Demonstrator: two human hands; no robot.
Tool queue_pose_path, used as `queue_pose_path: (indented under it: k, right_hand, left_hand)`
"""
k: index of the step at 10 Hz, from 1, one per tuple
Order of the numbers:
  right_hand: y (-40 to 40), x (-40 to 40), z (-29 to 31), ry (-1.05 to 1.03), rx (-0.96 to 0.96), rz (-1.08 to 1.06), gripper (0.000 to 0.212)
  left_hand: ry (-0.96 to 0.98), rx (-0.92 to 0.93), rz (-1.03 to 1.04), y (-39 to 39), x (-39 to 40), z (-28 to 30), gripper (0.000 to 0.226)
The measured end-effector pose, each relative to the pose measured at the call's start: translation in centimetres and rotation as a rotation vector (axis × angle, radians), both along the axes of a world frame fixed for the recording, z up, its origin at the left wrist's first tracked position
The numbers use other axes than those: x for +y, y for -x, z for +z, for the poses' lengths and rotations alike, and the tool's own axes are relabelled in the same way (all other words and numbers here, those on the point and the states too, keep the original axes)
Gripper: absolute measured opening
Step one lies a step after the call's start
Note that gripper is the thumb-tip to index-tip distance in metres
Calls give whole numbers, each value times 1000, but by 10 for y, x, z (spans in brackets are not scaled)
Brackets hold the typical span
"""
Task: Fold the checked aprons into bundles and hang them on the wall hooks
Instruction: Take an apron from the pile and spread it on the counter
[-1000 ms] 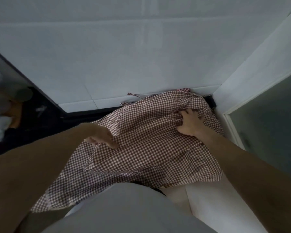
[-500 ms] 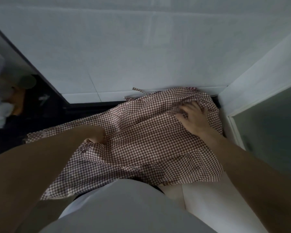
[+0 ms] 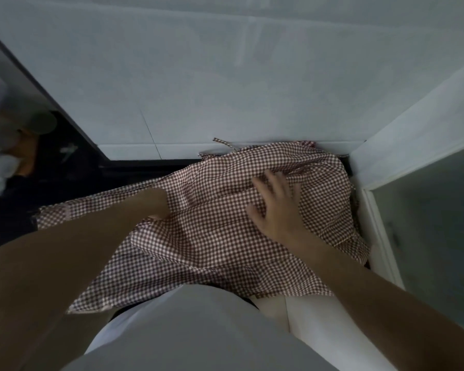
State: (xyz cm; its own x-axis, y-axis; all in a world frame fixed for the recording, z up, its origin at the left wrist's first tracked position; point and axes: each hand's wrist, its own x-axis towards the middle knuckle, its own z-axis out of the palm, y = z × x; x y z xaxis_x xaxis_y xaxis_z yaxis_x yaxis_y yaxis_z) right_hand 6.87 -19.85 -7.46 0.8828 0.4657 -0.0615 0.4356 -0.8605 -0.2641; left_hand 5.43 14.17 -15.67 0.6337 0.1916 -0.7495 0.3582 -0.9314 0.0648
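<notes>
Pressing flat on the checked apron (image 3: 212, 236) with spread fingers: right hand (image 3: 276, 207). Left hand (image 3: 158, 207) on the cloth, fingers hidden, grip impossible to tell.

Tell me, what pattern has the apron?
Small brown-and-white checks on the apron, seen in the head view.

White wall (image 3: 225, 89) blocks front, door frame (image 3: 381, 236) blocks right; left side open.
</notes>
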Motion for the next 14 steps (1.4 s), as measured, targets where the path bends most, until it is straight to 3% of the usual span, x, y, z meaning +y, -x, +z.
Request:
queue_pose_path:
  k: [1, 2, 3, 5, 7, 8, 9, 10, 12, 13, 14]
  right_hand:
    - [13, 16, -26, 180, 164, 86, 77]
    - [5, 21, -37, 283, 226, 58, 80]
    - [3, 24, -40, 305, 239, 58, 81]
    - [-21, -8, -32, 199, 276, 155, 100]
    - [-52, -43, -10, 228, 252, 117, 102]
    - [-47, -32, 5, 137, 121, 102, 83]
    - [-28, -15, 10, -34, 70, 203, 36]
    - [-18, -12, 2, -9, 367, 259, 19]
    - [-17, -16, -14, 207, 528, 268, 72]
    - [-16, -13, -19, 316, 483, 296, 84]
    - [-12, -7, -26, 358, 374, 285, 81]
  left_hand:
    - [163, 41, 142, 6, -41, 78, 39]
    - [558, 289, 272, 5, -74, 97, 37]
    - [585, 376, 202, 2, -95, 93, 30]
    - [224, 254, -75, 17, -91, 61, 88]
    - [20, 250, -128, 28, -65, 44, 126]
    - [-40, 149, -53, 40, -66, 40, 130]
    - [-26, 50, 82, 52, -62, 29, 135]
    - [-18, -61, 180, 67, -51, 24, 136]
    - [-48, -224, 201, 81, -56, 23, 121]
    - [-88, -267, 46, 83, -61, 22, 89]
    - [84, -231, -18, 83, -75, 18, 55]
